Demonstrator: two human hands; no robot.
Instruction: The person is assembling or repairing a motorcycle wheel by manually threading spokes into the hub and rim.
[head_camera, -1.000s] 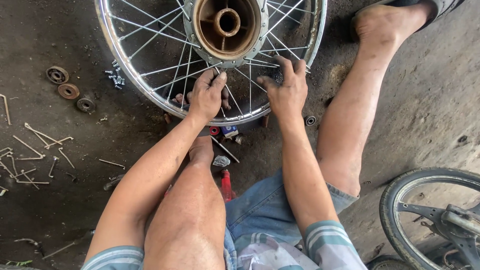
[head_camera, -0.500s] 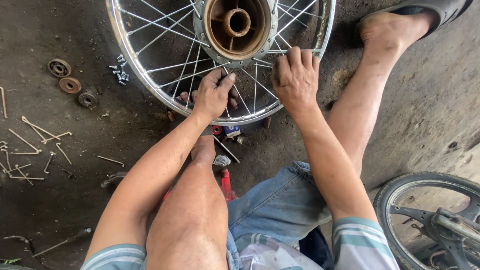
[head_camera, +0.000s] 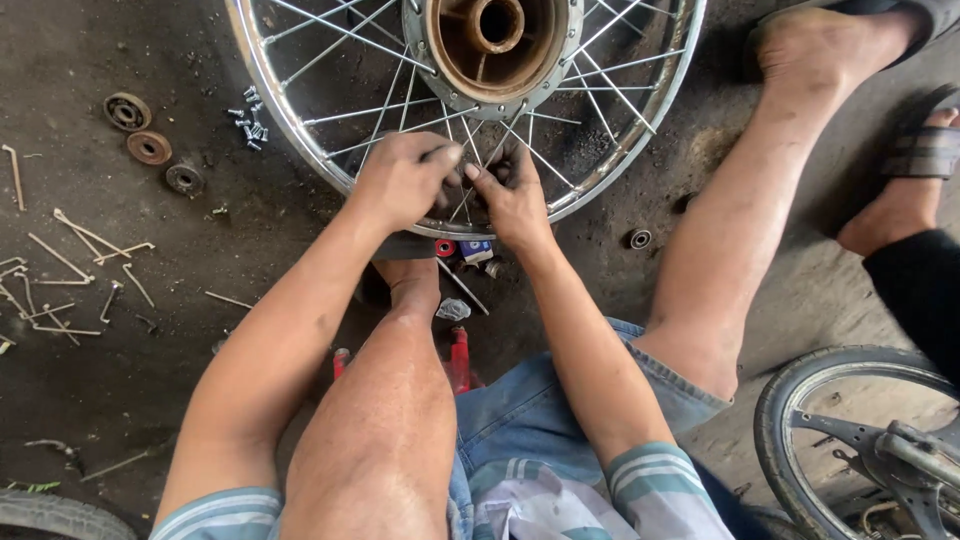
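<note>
Dirty concrete floor (head_camera: 250, 400): spoked wheel (head_camera: 300, 130), loose spokes (head_camera: 70, 260), bearings (head_camera: 148, 148), nipples (head_camera: 248, 122).

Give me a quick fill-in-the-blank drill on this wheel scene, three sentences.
1. Both hands, left hand and right hand, meet at the wheel's ____.
2. The spoked wheel lies flat on the ____.
3. Three round bearings lie to the ____ of the wheel.

Missing words: spokes; ground; left

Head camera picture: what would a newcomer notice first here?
First, the big spoked wheel lying flat on the dirty floor at the top, its rusty hub in the middle. The left hand and right hand meet on the spokes at its near rim. Loose spokes lie scattered at the left.
</note>
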